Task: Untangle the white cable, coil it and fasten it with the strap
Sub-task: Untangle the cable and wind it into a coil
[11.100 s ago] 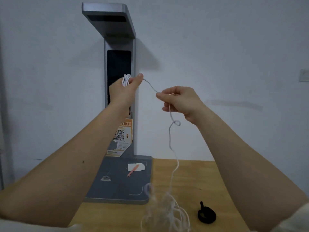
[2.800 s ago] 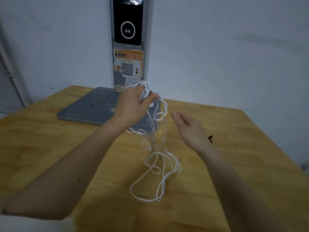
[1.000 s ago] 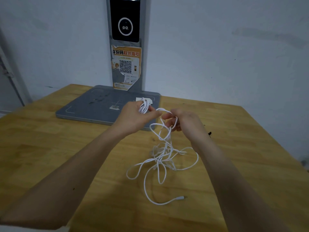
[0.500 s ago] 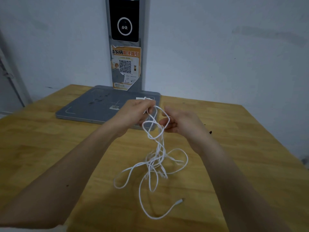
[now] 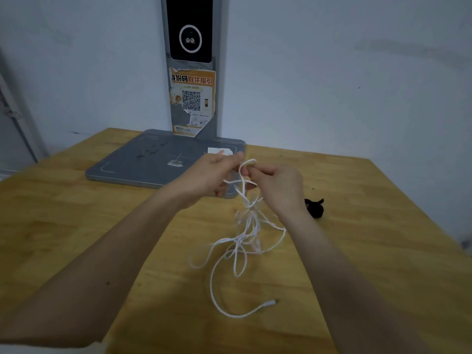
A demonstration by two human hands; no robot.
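Left hand: the left hand is raised above the table, fingers curled in, pinching the top of the white cable where a loop arches over between the two hands.
Right hand: the right hand is close beside the left, nearly touching it, fingertips pinched on the same loop. What lies inside either palm is hidden.
Cable: hangs from the hands in a blurred bunch of crossing strands, then spreads into loose loops on the wooden table. One plug end lies free on the wood, nearest the camera. The other end cannot be made out.
Strap: the black strap lies on the table just behind the right wrist, partly hidden by it, apart from the cable and untouched.
Surroundings: a grey flat base with an upright post bearing a QR-code sticker stands at the far edge against the wall.
Progress: early, by my reading. Strands are visibly crossed below the hands, so untangling is unfinished; no neat coil shows.
Left to do: clear the knot, coil the whole length, wrap the strap.
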